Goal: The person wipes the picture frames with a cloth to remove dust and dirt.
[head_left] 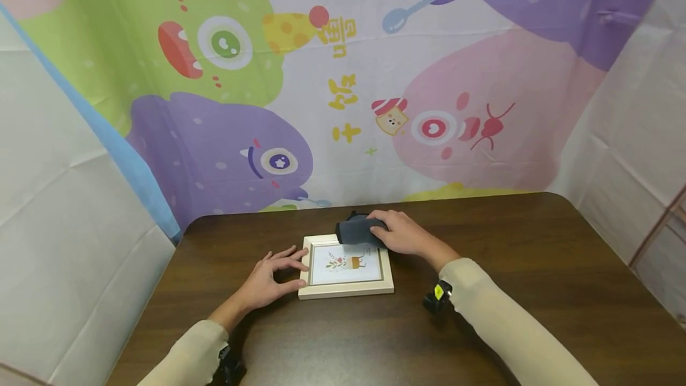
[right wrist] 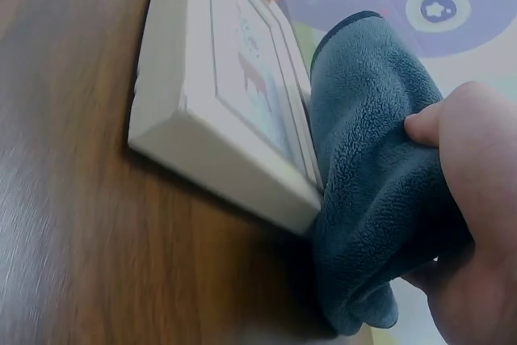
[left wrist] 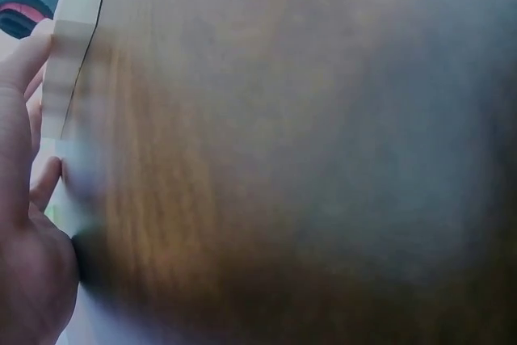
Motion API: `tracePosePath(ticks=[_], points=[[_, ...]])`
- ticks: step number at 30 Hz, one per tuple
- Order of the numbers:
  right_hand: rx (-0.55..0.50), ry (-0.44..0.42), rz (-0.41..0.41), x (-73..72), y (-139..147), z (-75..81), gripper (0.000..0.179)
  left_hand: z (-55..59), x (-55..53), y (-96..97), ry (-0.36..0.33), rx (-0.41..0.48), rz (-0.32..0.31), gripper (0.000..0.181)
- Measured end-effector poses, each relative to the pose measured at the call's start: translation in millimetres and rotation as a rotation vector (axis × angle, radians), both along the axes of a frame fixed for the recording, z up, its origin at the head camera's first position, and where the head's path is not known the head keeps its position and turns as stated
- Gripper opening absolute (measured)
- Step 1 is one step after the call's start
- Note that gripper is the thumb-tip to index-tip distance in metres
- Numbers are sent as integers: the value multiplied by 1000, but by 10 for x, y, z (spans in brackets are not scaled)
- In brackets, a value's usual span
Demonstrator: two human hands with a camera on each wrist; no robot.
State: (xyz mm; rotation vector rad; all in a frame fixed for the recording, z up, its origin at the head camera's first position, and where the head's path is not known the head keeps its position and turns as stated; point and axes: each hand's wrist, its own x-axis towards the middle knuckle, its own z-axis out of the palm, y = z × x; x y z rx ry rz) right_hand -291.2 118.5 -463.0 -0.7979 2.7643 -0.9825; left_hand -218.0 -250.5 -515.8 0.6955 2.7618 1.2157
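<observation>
A cream picture frame (head_left: 347,292) with a plant print lies flat on the brown table, its near corner large in the right wrist view. Against the frame's left side rest the spread fingers of my left hand (head_left: 266,279), thumb near the front corner. My right hand (head_left: 403,232) grips a folded dark grey-blue cloth (head_left: 355,232) at the frame's far right corner. In the right wrist view the fuzzy cloth (right wrist: 367,135) is pinched with the thumb on top and covers part of the frame's far edge. The fingers beneath it are mostly hidden.
The wooden table (head_left: 509,255) extends to both sides and in front of the frame. Behind it hangs a cartoon-printed curtain (head_left: 354,177), with pale cloth panels (head_left: 59,207) at left and right. A small black camera (head_left: 436,298) is strapped to the right wrist.
</observation>
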Motion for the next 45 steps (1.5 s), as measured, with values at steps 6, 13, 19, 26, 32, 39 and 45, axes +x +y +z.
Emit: tracePosePath(ticks=[6,13,19,26,32,39,45], points=[[-23,-30,-4,-41,-171,10,37,1,-18,1,-2,-7,-10,24],[-107,-98,-39,-76,-397,-23,34,9,-10,-7,1,-1,-11,23],[-169,-158,-49,-57,-621,-35,34,17,3,-14,3,7,-19,24],[-209,-208,-40,-62,-887,-53,38,6,-2,-28,15,0,-25,25],[-256,-266,-24,-61,-1040,-48,39,-11,-5,-34,17,-1,-24,25],[-257,-305,-13,-50,-1089,-43,41,-16,-5,-30,18,2,-29,26],[-265,-324,-1,-43,-1090,-42,41,-12,-6,-41,14,3,-32,27]])
